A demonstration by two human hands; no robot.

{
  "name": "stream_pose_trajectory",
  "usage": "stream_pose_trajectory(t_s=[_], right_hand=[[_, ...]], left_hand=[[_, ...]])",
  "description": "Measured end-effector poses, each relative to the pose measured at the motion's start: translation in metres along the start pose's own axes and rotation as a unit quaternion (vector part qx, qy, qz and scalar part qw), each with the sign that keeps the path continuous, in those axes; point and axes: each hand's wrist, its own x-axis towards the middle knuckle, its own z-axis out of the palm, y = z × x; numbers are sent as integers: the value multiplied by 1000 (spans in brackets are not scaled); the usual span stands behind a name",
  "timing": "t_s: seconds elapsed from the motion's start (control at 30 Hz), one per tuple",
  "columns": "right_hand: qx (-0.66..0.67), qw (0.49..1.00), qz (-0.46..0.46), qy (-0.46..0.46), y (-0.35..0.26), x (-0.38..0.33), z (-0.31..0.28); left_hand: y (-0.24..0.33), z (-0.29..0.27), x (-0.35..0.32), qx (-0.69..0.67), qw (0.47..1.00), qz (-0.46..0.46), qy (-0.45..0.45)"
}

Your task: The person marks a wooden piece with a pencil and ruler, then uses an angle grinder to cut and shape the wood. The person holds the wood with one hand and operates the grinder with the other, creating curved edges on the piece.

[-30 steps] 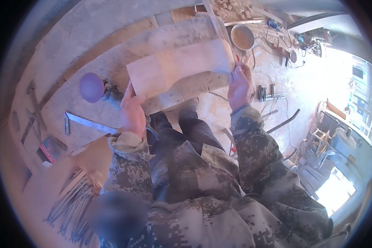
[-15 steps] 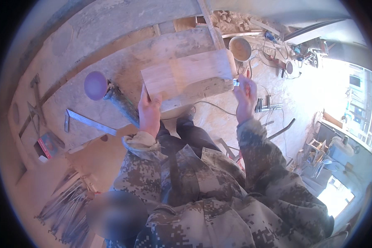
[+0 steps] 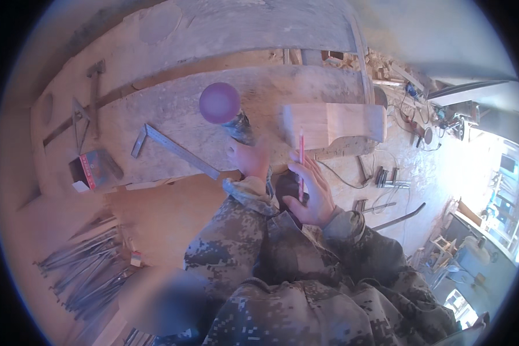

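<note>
My right hand (image 3: 312, 190) holds a red pencil (image 3: 301, 170) upright against its fingers, just below the edge of the workbench (image 3: 155, 109). My left hand (image 3: 251, 159), somewhat blurred, is closed over the blue body of a tool with a round purple disc (image 3: 219, 102). Part of that body shows above the hand and a little below it. To the right of the disc, a pale wooden block (image 3: 343, 122) with a curved near edge lies on the bench, apart from both hands. A metal try square (image 3: 181, 153) rests left of my left hand.
A hammer (image 3: 94, 98) and a small red-and-blue box (image 3: 90, 168) lie at the bench's left. Many thin rods (image 3: 89, 271) are heaped lower left. On the right, cables, clamps (image 3: 392, 179) and power tools (image 3: 415, 124) are on the floor. Wood offcuts (image 3: 380, 66) sit behind.
My left hand has left the wooden block and closed over the disc tool. My right hand has drawn back from the block with the pencil. The view has shifted left.
</note>
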Motion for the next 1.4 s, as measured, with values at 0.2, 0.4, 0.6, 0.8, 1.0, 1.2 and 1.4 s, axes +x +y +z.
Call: stream_pose_trajectory(t_s=[0.2, 0.4, 0.6, 0.8, 1.0, 1.2, 1.4], right_hand=[[17, 998, 45, -33, 16, 64, 55], [4, 987, 133, -95, 35, 131, 129], [-139, 989, 24, 52, 22, 126, 172], [254, 864, 173, -398, -15, 87, 76], [634, 644, 285, -319, -39, 23, -4], [637, 690, 265, -219, 10, -64, -72], [623, 706, 323, -91, 44, -129, -139]], left_hand=[[-4, -34, 22, -65, 994, -25, -88], [-51, -119, 35, -120, 960, -120, -222], [-72, -206, 33, -421, 856, -108, -279], [-38, -193, 9, -479, 813, -59, -327], [33, -174, -48, -444, 687, 1, -575], [92, -101, -146, -406, 647, -60, -643], [102, -28, -221, -219, 780, -57, -583]])
